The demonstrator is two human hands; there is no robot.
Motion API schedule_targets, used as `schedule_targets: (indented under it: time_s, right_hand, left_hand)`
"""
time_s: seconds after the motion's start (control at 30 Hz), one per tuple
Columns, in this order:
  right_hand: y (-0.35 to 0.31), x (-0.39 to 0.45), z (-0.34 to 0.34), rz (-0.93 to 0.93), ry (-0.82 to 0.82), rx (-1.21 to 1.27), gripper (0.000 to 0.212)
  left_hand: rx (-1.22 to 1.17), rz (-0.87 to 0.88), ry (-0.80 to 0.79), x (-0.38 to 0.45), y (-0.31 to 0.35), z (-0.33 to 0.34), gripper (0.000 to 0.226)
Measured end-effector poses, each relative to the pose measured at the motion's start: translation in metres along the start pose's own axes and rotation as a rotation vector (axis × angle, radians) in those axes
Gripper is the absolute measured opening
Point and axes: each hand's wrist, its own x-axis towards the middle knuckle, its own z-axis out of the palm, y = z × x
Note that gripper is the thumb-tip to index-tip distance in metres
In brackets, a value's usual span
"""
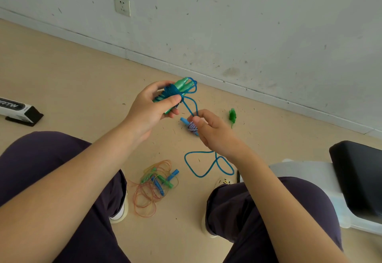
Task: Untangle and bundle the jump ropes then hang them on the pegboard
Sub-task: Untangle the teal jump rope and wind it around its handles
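My left hand point(153, 107) grips a pair of green handles point(182, 83) with blue rope point(171, 92) wound around them. My right hand point(210, 130) pinches the loose strand of that blue rope just below the bundle. The strand's slack point(198, 171) loops on the floor between my knees. Behind my right fingers lies a bundled rope with blue handles and striped cord point(191, 127). A tangle of thin orange and yellow ropes with green and blue handles point(157, 182) lies on the floor by my left foot. No pegboard is in view.
A small green scrap point(232, 116) lies on the floor near the wall. A black and white box point(18, 111) sits at far left. A white stool with a black object point(355, 178) stands at right. A wall socket point(122, 5) is on the wall.
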Motion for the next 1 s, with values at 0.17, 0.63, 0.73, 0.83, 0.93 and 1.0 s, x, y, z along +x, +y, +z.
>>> schedule_targets:
  time_s: [0.17,0.63,0.73,0.83,0.93,1.0]
  right_hand:
    - [0.002,-0.001,0.0,0.006,-0.04,0.052,0.029]
    - [-0.008,-0.001,0.0,-0.069,-0.029,-0.101,0.031]
    - [-0.009,-0.002,0.001,-0.044,-0.031,-0.16,0.033]
    - [-0.014,-0.006,0.007,-0.035,-0.034,-0.213,0.029]
    - [-0.019,-0.008,0.007,-0.101,-0.016,-0.255,0.02]
    - [-0.021,-0.01,0.001,-0.177,0.0,-0.222,0.018]
  left_hand:
    - [-0.027,0.018,0.133,0.004,0.003,-0.004,0.027]
    - [0.096,0.041,0.108,-0.001,-0.002,0.003,0.028]
    - [0.104,0.04,0.102,-0.001,-0.005,0.004,0.028]
    - [0.082,0.034,0.083,0.001,-0.007,0.001,0.028]
    - [0.137,0.039,0.063,0.002,-0.009,0.001,0.03]
    - [0.198,0.023,0.032,0.002,-0.01,0.003,0.029]
